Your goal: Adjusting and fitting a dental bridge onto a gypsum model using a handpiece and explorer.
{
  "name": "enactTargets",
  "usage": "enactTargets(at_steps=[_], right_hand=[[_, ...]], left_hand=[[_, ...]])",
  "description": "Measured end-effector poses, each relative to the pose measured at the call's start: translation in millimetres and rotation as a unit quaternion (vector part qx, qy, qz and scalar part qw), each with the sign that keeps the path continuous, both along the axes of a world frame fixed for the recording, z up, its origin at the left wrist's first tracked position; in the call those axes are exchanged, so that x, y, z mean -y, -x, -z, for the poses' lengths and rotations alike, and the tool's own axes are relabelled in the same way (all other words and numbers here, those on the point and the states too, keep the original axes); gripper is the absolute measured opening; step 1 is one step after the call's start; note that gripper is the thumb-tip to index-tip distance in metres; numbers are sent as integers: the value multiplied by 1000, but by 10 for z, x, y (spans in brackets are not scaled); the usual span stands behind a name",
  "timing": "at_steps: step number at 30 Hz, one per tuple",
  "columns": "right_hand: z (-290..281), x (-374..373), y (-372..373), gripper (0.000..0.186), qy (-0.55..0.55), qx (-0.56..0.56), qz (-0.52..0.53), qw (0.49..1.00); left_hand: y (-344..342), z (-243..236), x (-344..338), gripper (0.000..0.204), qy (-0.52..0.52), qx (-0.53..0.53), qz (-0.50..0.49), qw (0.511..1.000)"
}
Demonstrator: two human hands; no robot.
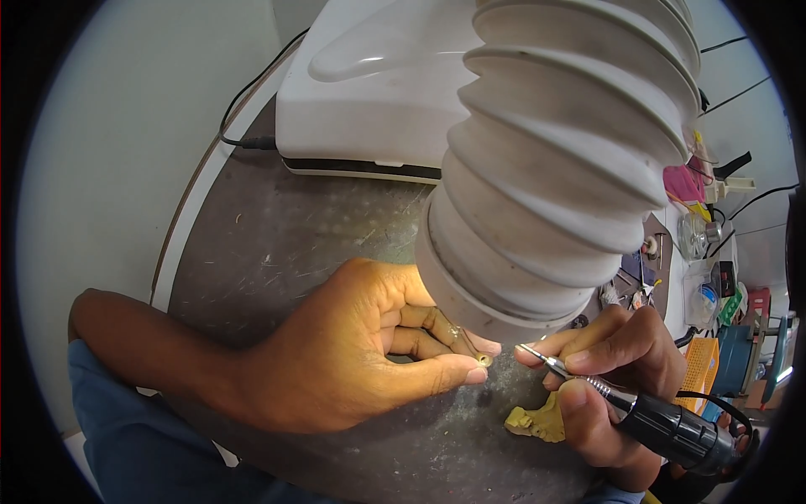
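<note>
My left hand (361, 353) pinches a small hollow piece that looks like a dental crown (484, 360) between thumb and fingertips. In my right hand (613, 361) is a rotary handpiece (672, 426), black at the body with a silver nose, held like a pen. Its thin metal bur (531, 351) points left toward the crown, with a small gap between them. Just below the right fingers lies a yellow stone dental cast piece (536, 421) on the dark bench (277, 244).
A thick ribbed white suction hose (554, 168) hangs right above my hands. Behind stands a white machine housing (369, 92) with a black cable (248, 88). At the right are small tools, a glass jar (693, 235), a yellow basket (698, 374) and a teal container (735, 361).
</note>
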State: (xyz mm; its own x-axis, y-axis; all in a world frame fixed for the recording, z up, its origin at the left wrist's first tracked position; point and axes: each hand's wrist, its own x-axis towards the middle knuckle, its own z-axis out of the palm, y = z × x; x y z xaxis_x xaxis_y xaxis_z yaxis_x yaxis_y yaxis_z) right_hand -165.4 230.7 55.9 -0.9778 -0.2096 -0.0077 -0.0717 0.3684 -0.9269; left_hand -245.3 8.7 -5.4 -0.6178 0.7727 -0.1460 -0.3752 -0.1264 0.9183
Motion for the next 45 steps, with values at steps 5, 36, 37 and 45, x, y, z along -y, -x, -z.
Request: enactTargets(at_steps=[5,36,37,45], right_hand=[[48,-21,16,24,3,-15,-13,1000],[133,86,6,25,-37,-119,-58,991],[109,75,21,26,-41,-107,-66,991],[171,93,59,23,-55,-123,-68,989]], left_hand=[[7,-46,1,26,20,-23,4,1000],[31,-75,-4,36,24,42,14,999],[29,-80,-6,36,24,42,15,999],[20,-96,-4,23,36,55,15,998]])
